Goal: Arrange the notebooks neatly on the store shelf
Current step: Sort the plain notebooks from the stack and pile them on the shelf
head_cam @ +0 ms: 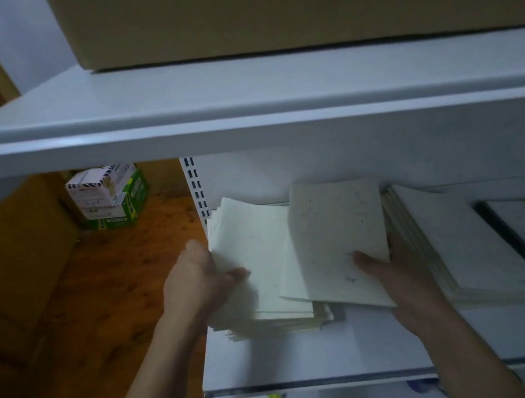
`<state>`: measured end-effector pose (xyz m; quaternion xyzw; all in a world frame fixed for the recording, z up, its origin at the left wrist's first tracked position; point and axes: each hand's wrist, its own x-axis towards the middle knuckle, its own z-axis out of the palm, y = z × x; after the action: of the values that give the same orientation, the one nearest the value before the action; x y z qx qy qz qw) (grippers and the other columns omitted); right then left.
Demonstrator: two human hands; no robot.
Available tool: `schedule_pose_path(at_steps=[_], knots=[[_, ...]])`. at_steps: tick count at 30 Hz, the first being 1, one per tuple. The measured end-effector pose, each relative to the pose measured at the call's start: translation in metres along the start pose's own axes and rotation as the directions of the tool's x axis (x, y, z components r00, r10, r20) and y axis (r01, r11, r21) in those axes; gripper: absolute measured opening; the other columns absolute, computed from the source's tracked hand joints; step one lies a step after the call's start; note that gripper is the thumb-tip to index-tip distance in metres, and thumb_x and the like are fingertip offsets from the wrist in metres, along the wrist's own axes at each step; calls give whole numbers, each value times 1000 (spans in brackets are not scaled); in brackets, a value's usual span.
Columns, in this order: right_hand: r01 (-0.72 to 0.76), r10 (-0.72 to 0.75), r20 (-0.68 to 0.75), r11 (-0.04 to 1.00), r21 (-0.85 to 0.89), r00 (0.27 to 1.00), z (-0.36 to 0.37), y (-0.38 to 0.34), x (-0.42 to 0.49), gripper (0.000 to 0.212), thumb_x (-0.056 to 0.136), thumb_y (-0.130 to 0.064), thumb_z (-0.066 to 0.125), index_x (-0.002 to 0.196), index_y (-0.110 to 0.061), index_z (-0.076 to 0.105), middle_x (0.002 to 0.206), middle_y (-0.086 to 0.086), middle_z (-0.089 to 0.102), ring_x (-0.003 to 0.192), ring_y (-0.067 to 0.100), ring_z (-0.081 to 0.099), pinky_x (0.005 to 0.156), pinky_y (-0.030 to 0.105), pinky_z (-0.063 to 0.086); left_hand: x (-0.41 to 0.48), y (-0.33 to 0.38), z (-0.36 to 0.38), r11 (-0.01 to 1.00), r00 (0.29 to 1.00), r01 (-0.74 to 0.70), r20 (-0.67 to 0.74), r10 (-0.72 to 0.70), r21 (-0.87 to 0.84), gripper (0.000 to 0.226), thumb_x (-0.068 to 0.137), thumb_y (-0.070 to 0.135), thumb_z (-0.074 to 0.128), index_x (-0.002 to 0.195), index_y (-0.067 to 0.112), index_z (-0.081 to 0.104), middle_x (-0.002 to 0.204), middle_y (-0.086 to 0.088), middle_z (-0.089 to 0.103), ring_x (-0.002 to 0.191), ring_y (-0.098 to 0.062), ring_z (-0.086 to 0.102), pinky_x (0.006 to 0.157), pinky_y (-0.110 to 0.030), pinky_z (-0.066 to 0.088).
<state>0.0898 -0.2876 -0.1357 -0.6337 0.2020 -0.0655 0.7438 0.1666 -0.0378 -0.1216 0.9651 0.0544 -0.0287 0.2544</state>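
Shelf: white shelf (315, 356); upper shelf (203, 104) at 12 o'clock bears a cardboard box (257, 8).
Room: wooden floor (110, 276) at 8 o'clock, printed carton (108, 197) at 9 o'clock.
Notebooks: cream stack (259, 269) on the shelf's left end, speckled notebook (335, 228) tilted on top; another pile (463, 245) at the stack's 3 o'clock.
Left hand (198, 279): grips the stack's left edge.
Right hand (403, 279): pinches the speckled notebook, thumb on the cover.
Hidden: the right hand's other fingers; the box is cut off at the top.

Dim, bluish indoor light; soft overall blur, perhaps motion; wide-angle bending at edges; shadow under shelf (241, 122).

Matt speckled paper notebooks (337, 238) lie on a smooth white-painted shelf (314, 353) beneath a brown cardboard box (291, 3).
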Motion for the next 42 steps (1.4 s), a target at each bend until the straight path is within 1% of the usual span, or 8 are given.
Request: schedule_pose_path(at_steps=[4, 9, 13, 17, 20, 26, 36, 42], knots=[[-125, 122, 48, 989, 81, 991, 7, 3, -3, 36, 85, -9, 68, 119, -17, 61, 104, 2, 71, 89, 21, 67, 63, 30, 56, -5, 6, -6, 989, 991, -133, 0, 134, 66, 33, 89, 45, 60, 107, 20, 49, 98, 1, 61, 80, -20, 62, 70, -37, 59], [-192, 189, 46, 977, 91, 981, 22, 12, -4, 33, 85, -7, 68, 118, -12, 62, 101, 8, 70, 82, 24, 67, 59, 35, 60, -29, 13, -10, 897, 955, -290, -41, 293, -333, 13, 100, 28, 45, 110, 20, 46, 94, 5, 58, 73, -13, 63, 61, -40, 60], [-145, 126, 163, 983, 110, 978, 25, 7, -2, 37, 82, -3, 67, 118, -10, 64, 105, 8, 74, 89, 24, 71, 65, 36, 60, -59, 27, -12, 604, 968, -84, 79, 239, -793, 17, 99, 32, 43, 110, 24, 53, 92, 1, 64, 73, -12, 69, 52, -38, 59], [-138, 85, 298, 978, 159, 951, 16, -5, -3, 46, 64, 3, 75, 108, -7, 67, 92, 7, 76, 78, 21, 73, 58, 30, 57, -69, 38, -12, 603, 947, 14, 203, 247, -797, 30, 100, 42, 33, 100, 26, 58, 90, 2, 62, 79, -14, 63, 67, -39, 60], [-165, 100, 302, 967, 196, 948, 9, -5, -2, 52, 58, 8, 72, 108, -6, 66, 88, 7, 75, 73, 21, 72, 54, 30, 56, -55, 33, -14, 764, 938, -24, 249, 240, -645, 31, 98, 51, 28, 94, 37, 56, 97, 14, 59, 82, 2, 53, 61, -16, 46], [-150, 94, 196, 945, 290, 976, -9, -7, 4, 59, 65, -2, 65, 124, -2, 61, 93, 7, 74, 76, 20, 71, 57, 29, 57, -12, -3, 4, 981, 986, -69, -136, 95, 182, 80, 69, 76, 58, 125, 19, 49, 127, -7, 51, 109, -24, 48, 88, -40, 50], [-319, 268, 248, 928, 194, 931, -6, -3, -9, 31, 71, 0, 65, 102, 1, 67, 90, 14, 70, 65, 22, 71, 50, 29, 56, -11, 7, 2, 985, 990, -91, -121, 73, -149, 28, 88, 24, 64, 104, 21, 40, 103, 2, 53, 84, -20, 56, 74, -40, 57], [-173, 156, 184, 982, 79, 970, 10, -8, -11, 29, 83, -21, 70, 112, -17, 66, 90, -1, 76, 77, 14, 73, 55, 26, 56, -37, 26, -10, 708, 997, -27, 30, 67, -705, 15, 97, 24, 52, 107, 19, 41, 93, 0, 63, 78, -24, 65, 64, -47, 59]])
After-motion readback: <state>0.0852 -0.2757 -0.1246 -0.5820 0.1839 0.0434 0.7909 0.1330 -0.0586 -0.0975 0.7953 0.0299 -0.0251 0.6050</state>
